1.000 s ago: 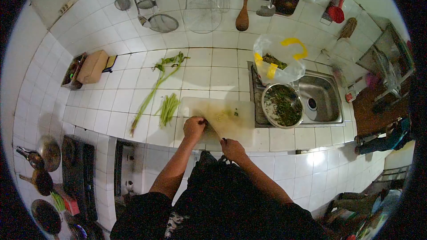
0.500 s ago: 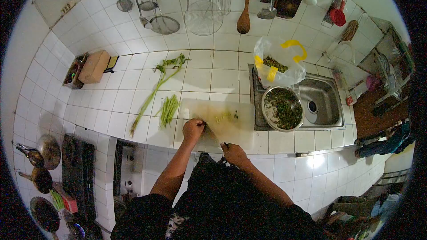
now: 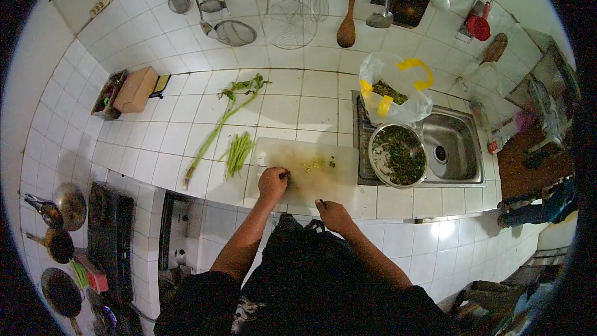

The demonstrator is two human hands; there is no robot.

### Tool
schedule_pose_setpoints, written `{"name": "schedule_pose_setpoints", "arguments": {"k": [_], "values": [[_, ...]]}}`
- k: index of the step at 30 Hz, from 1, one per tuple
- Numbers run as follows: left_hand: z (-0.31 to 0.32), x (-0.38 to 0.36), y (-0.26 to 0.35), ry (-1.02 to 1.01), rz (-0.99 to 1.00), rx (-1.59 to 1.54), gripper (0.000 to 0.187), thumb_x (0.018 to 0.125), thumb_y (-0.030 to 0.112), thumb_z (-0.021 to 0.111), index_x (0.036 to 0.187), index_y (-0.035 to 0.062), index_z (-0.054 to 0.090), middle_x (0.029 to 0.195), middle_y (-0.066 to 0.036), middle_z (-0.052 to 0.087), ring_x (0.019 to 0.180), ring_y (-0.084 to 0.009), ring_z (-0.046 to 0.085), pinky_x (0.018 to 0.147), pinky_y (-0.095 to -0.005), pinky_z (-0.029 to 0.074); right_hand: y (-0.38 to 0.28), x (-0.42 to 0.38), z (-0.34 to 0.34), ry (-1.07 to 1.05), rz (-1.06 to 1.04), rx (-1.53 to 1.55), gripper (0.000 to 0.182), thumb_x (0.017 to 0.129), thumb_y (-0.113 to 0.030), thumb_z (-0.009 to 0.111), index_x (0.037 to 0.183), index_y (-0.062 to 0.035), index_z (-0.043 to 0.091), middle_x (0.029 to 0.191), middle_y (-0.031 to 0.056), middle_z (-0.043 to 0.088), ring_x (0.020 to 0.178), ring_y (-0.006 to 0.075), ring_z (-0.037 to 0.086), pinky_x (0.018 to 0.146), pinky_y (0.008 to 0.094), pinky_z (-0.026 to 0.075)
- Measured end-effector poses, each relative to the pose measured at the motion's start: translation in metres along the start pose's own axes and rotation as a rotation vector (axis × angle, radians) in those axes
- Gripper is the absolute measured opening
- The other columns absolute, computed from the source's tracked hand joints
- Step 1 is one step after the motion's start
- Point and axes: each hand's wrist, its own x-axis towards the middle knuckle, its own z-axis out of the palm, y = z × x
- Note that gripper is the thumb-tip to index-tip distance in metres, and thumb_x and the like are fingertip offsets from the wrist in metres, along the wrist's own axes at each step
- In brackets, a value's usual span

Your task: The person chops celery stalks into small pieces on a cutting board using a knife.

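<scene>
On the left part of the pale cutting board [image 3: 339, 190], my left hand [image 3: 273, 183] is closed, fingers pinched on something too small to make out. My right hand [image 3: 334, 215] is closed round the dark handle of a knife [image 3: 321, 203] at the board's front edge; its blade is hard to see. Small chopped green pieces [image 3: 317, 165] lie on the board beyond my hands. Left of the board is a bundle of cut green stalks [image 3: 236, 154], and farther left lie long leafy stalks [image 3: 217, 126].
A metal bowl of chopped greens [image 3: 398, 155] stands right of the board, partly over the sink [image 3: 454, 143]. Behind it is a clear plastic bag [image 3: 398, 96]. Utensils hang on the back wall, among them a wooden spoon [image 3: 347, 30]. A brown box [image 3: 136, 90] sits far left.
My right hand has shifted slightly right with the knife, and the blade no longer shows clearly near my left hand. The whole view has moved a little.
</scene>
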Motion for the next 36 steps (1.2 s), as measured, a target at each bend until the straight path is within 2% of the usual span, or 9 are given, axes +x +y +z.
{"name": "schedule_pose_setpoints", "arguments": {"k": [2, 4, 7, 10, 24, 27, 31, 34, 36], "values": [[0.004, 0.001, -0.003, 0.028, -0.037, 0.029, 0.017, 0.071, 0.013, 0.07, 0.086, 0.0075, 0.073, 0.086, -0.015, 0.068, 0.082, -0.0346, 0.064, 0.076, -0.0427, 0.052, -0.002, 0.0, 0.006, 0.027, -0.116, -0.027, 0.062, 0.1, -0.045, 0.03, 0.098, 0.0072, 0.062, 0.097, 0.031, 0.063, 0.098, 0.0475, 0.058, 0.089, 0.0519, 0.044], [-0.002, 0.002, -0.002, 0.029, -0.014, 0.003, 0.017, 0.07, 0.012, 0.069, 0.085, 0.0066, 0.072, 0.086, -0.016, 0.068, 0.082, -0.0347, 0.064, 0.076, -0.0427, 0.051, 0.002, 0.009, 0.017, -0.071, 0.123, 0.009, 0.063, 0.1, -0.047, 0.03, 0.095, 0.0067, 0.063, 0.09, 0.0292, 0.064, 0.093, 0.0466, 0.06, 0.087, 0.0518, 0.044], [0.002, 0.003, -0.01, 0.044, 0.024, -0.048, 0.016, 0.068, 0.012, 0.069, 0.083, 0.0051, 0.071, 0.085, -0.017, 0.067, 0.082, -0.0351, 0.064, 0.076, -0.0429, 0.051, 0.008, 0.006, 0.021, -0.031, -0.004, -0.014, 0.063, 0.099, -0.048, 0.032, 0.093, 0.0057, 0.063, 0.084, 0.0275, 0.065, 0.088, 0.0462, 0.062, 0.085, 0.0514, 0.045], [-0.002, 0.004, -0.011, 0.005, 0.033, -0.02, 0.019, 0.068, 0.014, 0.071, 0.085, 0.0053, 0.071, 0.087, -0.016, 0.068, 0.083, -0.0345, 0.065, 0.078, -0.0426, 0.052, -0.002, 0.009, 0.017, -0.057, 0.078, 0.03, 0.061, 0.099, -0.048, 0.033, 0.094, 0.0049, 0.064, 0.083, 0.0267, 0.065, 0.088, 0.0458, 0.062, 0.085, 0.051, 0.046], [0.01, 0.009, 0.024, 0.004, 0.024, 0.11, 0.019, 0.082, 0.028, 0.067, 0.089, 0.0107, 0.072, 0.091, -0.011, 0.068, 0.086, -0.0317, 0.064, 0.076, -0.0433, 0.051, 0.024, 0.0, -0.008, -0.001, 0.174, 0.039, 0.059, 0.1, -0.046, 0.031, 0.102, 0.0053, 0.061, 0.1, 0.0314, 0.062, 0.1, 0.0483, 0.056, 0.089, 0.0522, 0.043], [0.025, 0.017, 0.029, 0.011, 0.082, -0.041, 0.019, 0.084, 0.029, 0.065, 0.09, 0.0125, 0.073, 0.093, -0.011, 0.068, 0.088, -0.0312, 0.064, 0.075, -0.0419, 0.052, 0.028, -0.009, -0.006, 0.043, 0.212, 0.099, 0.061, 0.1, -0.047, 0.031, 0.103, 0.0065, 0.06, 0.1, 0.0327, 0.061, 0.1, 0.049, 0.056, 0.089, 0.0522, 0.042], [0.012, 0.017, 0.041, 0.014, 0.117, -0.036, 0.019, 0.083, 0.028, 0.066, 0.091, 0.0116, 0.073, 0.092, -0.01, 0.069, 0.087, -0.0305, 0.064, 0.075, -0.0401, 0.052, 0.021, -0.018, -0.003, 0.096, 0.226, 0.178, 0.061, 0.099, -0.048, 0.032, 0.102, 0.007, 0.06, 0.097, 0.033, 0.061, 0.099, 0.0489, 0.057, 0.087, 0.0514, 0.044], [0.004, 0.014, 0.03, -0.119, -0.024, -0.139, 0.022, 0.08, 0.026, 0.071, 0.095, 0.0103, 0.072, 0.095, -0.011, 0.069, 0.093, -0.0296, 0.064, 0.085, -0.039, 0.05, 0.015, -0.017, 0.003, 0.071, 0.198, 0.242, 0.06, 0.099, -0.047, 0.034, 0.101, 0.0073, 0.06, 0.096, 0.0333, 0.061, 0.098, 0.0488, 0.057, 0.086, 0.0514, 0.044], [0.009, 0.011, 0.01, 0.0, 0.08, -0.11, 0.021, 0.076, 0.024, 0.073, 0.093, 0.0101, 0.073, 0.089, -0.01, 0.069, 0.085, -0.0274, 0.065, 0.075, -0.0378, 0.051, 0.015, -0.009, 0.016, 0.061, 0.17, 0.236, 0.06, 0.099, -0.047, 0.035, 0.101, 0.0075, 0.059, 0.096, 0.0335, 0.061, 0.098, 0.0488, 0.058, 0.086, 0.0515, 0.044]]}}
